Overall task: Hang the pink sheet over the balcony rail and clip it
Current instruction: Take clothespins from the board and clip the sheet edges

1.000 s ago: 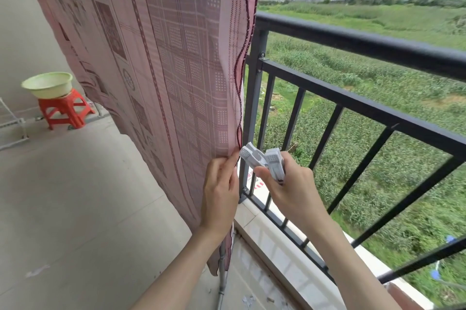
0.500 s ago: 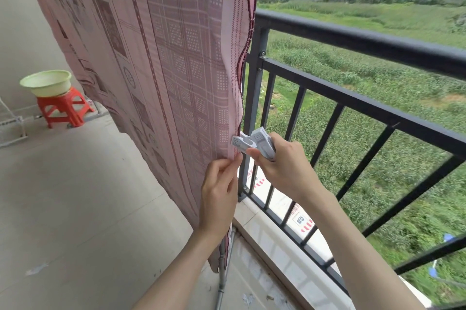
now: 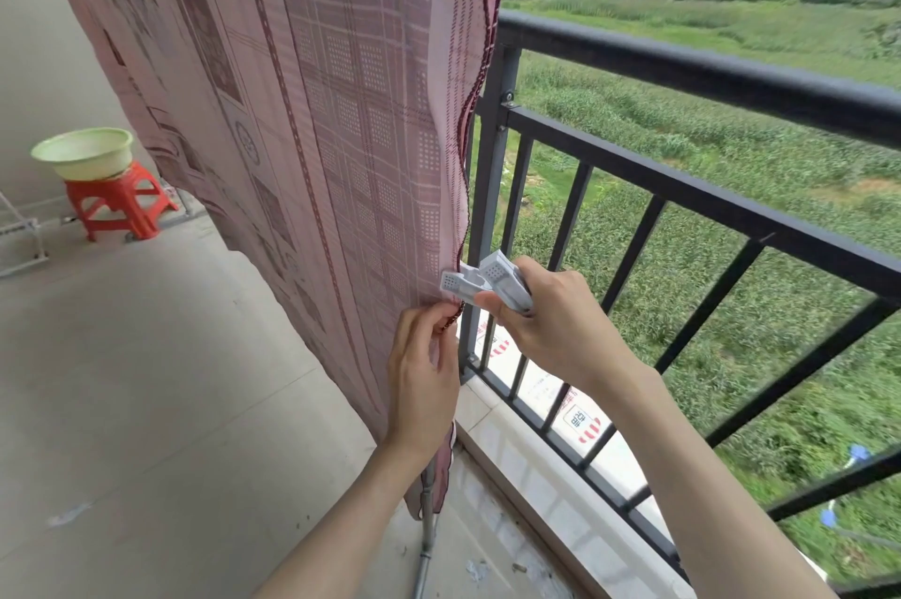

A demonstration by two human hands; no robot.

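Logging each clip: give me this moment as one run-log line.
stage: clipping | left hand: pinches sheet edge | right hand: holds clip at sheet edge | rail: sheet hung

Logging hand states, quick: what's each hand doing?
Left hand: pinching the pink patterned sheet's edge.
Right hand: gripping a grey plastic clip.

Home balcony: railing, laundry sheet.
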